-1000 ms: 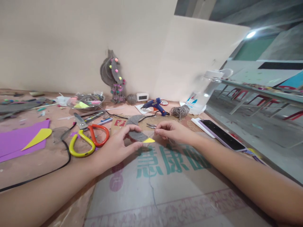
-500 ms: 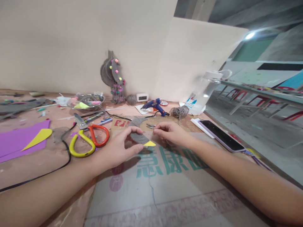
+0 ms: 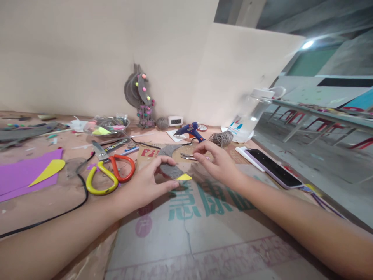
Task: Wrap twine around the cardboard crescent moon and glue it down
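Note:
My left hand (image 3: 157, 175) grips a crescent (image 3: 170, 170) wrapped in grey yarn, thumb below and fingers over its outer side. A bare yellow tip (image 3: 185, 177) shows at its lower right end. To the right, my right hand (image 3: 212, 159) hovers above the cardboard, thumb and forefinger pinched together. Whatever lies between them is too fine to make out. Just left of those fingertips a small pair of metal snips (image 3: 188, 156) lies on the cardboard (image 3: 151, 249).
Large scissors (image 3: 101, 177) and purple sheets (image 3: 26, 175) lie to the left. Behind stand a blue glue gun (image 3: 190, 130), a grey yarn bundle (image 3: 220, 138), a white timer (image 3: 175, 121) and a clear bottle (image 3: 247, 116). A phone (image 3: 272, 167) rests at right.
My right hand has moved right and slightly up, away from the crescent's yellow tip. My left hand and the crescent stay almost in place.

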Tool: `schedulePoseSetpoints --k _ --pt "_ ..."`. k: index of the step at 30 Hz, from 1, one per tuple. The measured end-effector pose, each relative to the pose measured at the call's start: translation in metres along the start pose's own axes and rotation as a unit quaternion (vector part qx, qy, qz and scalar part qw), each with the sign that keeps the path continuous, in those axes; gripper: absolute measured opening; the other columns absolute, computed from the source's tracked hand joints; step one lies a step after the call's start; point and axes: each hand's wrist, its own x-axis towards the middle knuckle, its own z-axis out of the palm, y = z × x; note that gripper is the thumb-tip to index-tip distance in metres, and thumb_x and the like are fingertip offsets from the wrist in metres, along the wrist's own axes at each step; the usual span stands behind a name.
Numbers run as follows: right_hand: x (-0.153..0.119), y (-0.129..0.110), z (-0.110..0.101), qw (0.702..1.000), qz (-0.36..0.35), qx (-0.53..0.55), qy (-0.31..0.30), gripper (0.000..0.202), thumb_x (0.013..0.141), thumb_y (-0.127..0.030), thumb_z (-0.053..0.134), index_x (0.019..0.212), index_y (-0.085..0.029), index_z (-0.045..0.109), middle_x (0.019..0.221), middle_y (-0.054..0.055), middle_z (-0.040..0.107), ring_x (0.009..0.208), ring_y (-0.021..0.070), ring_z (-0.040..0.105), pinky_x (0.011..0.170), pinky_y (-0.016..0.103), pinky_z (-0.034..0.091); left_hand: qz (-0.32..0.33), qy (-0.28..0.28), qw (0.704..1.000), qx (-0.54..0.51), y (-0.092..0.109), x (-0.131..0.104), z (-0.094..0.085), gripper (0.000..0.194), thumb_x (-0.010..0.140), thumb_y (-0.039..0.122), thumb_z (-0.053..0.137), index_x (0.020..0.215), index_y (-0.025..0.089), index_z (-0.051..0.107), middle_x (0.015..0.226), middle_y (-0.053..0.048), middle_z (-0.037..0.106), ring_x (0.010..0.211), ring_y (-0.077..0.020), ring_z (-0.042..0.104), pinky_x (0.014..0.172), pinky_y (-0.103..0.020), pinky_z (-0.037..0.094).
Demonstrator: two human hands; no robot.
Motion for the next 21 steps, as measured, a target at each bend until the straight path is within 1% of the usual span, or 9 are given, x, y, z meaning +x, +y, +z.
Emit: schedulePoseSetpoints --k 2,4,6,7,9,11,13,16,21 --pt "-0.004 -0.009 -0.003 0.998 -0.045 -0.032 -0.025 0.020 0.087 -0.031 0.046 0.076 -0.016 0.055 0.074 0.005 0.058 0.071 0.0155 0.052 0.066 0.028 0.040 0.007 0.002 1.000 0.004 0.000 0.000 0.000 0.036 0.074 0.032 0.060 0.106 0.025 0.044 0.100 0.000 0.056 0.080 -0.0137 0.060 0.071 -0.028 0.048" --pt "-0.008 -0.013 -0.003 0.991 -0.104 -0.067 -0.052 0.023 0.085 -0.038 0.049 0.078 -0.016 0.054 0.074 0.005 0.058 0.070 0.0164 0.051 0.065 0.029 0.039 0.016 0.009 1.000 0.007 -0.002 0.000 -0.001 0.034 0.076 0.029 0.057 0.106 0.025 0.044 0.098 0.000 0.057 0.080 -0.0132 0.059 0.071 -0.027 0.048" --pt "-0.012 -0.013 0.000 0.977 -0.173 -0.109 -0.059 0.028 0.082 -0.043 0.053 0.083 -0.015 0.054 0.077 0.007 0.059 0.072 0.0179 0.050 0.066 0.030 0.038 0.020 0.017 1.000 0.007 -0.004 0.001 -0.001 0.034 0.076 0.027 0.057 0.107 0.024 0.044 0.094 0.000 0.058 0.079 -0.0138 0.059 0.070 -0.027 0.047" --pt "-0.013 -0.012 0.002 0.969 -0.203 -0.130 -0.058 0.028 0.082 -0.043 0.053 0.086 -0.015 0.054 0.078 0.007 0.059 0.073 0.0185 0.051 0.066 0.031 0.038 0.018 0.019 1.000 0.006 -0.005 0.001 -0.001 0.035 0.075 0.026 0.057 0.108 0.024 0.044 0.091 0.000 0.058 0.079 -0.0141 0.059 0.070 -0.027 0.047" --pt "-0.016 -0.008 0.005 0.956 -0.244 -0.155 -0.057 0.021 0.085 -0.036 0.050 0.087 -0.016 0.054 0.076 0.007 0.060 0.074 0.0181 0.051 0.067 0.031 0.038 0.008 0.018 1.000 -0.002 -0.006 0.002 -0.001 0.037 0.074 0.026 0.058 0.109 0.023 0.044 0.088 0.000 0.059 0.078 -0.0146 0.059 0.070 -0.028 0.047" --pt "-0.018 -0.006 0.006 0.951 -0.261 -0.159 -0.054 0.012 0.088 -0.025 0.046 0.086 -0.017 0.055 0.074 0.005 0.059 0.074 0.0165 0.052 0.068 0.030 0.038 -0.005 0.008 1.000 -0.019 -0.007 0.002 -0.001 0.038 0.074 0.025 0.058 0.109 0.023 0.043 0.087 0.000 0.059 0.078 -0.0148 0.059 0.070 -0.028 0.047" --pt "-0.019 -0.004 0.007 0.947 -0.274 -0.162 -0.050 0.011 0.087 -0.019 0.045 0.086 -0.017 0.055 0.075 0.004 0.060 0.074 0.0157 0.052 0.070 0.030 0.038 -0.011 0.002 1.000 -0.026 -0.006 0.002 -0.001 0.037 0.074 0.023 0.057 0.109 0.023 0.043 0.086 0.000 0.059 0.079 -0.0151 0.060 0.070 -0.029 0.048" --pt "-0.021 -0.004 0.006 0.940 -0.292 -0.168 -0.047 0.011 0.086 -0.016 0.045 0.088 -0.017 0.055 0.077 0.005 0.061 0.076 0.0158 0.052 0.073 0.031 0.039 0.000 0.006 1.000 -0.014 -0.005 0.001 -0.001 0.036 0.074 0.021 0.056 0.108 0.023 0.044 0.087 0.000 0.060 0.083 -0.0158 0.060 0.074 -0.030 0.048" --pt "-0.021 -0.003 0.007 0.939 -0.299 -0.169 -0.032 0.008 0.084 -0.016 0.048 0.087 -0.016 0.055 0.076 0.005 0.060 0.075 0.0157 0.052 0.074 0.032 0.040 0.000 0.003 1.000 -0.018 -0.004 0.001 0.000 0.034 0.075 0.024 0.056 0.107 0.022 0.044 0.091 -0.001 0.060 0.083 -0.0154 0.060 0.076 -0.031 0.047"
